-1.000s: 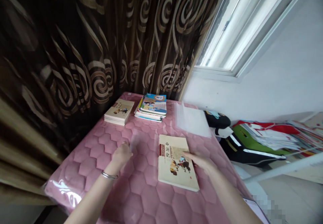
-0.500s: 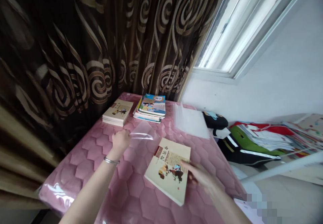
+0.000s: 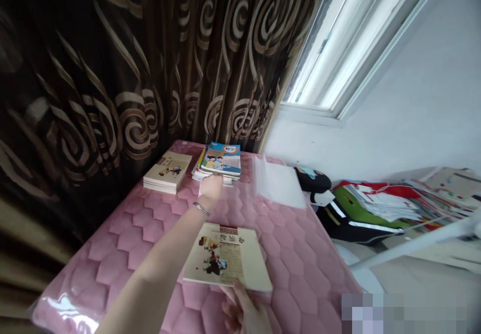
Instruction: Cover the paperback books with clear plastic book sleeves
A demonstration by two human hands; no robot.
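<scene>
Gripping book (image 3: 225, 259) by its lower edge with right hand (image 3: 244, 314).
Left hand (image 3: 211, 189) well apart, at stack (image 3: 220, 162); any grip there cannot be told.

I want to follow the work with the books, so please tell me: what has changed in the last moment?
The right hand has turned the book clockwise, so its spine now faces away. The left hand has moved forward to the blue-topped pile of books. The smaller pile and the plastic sheet stayed in place.
</scene>
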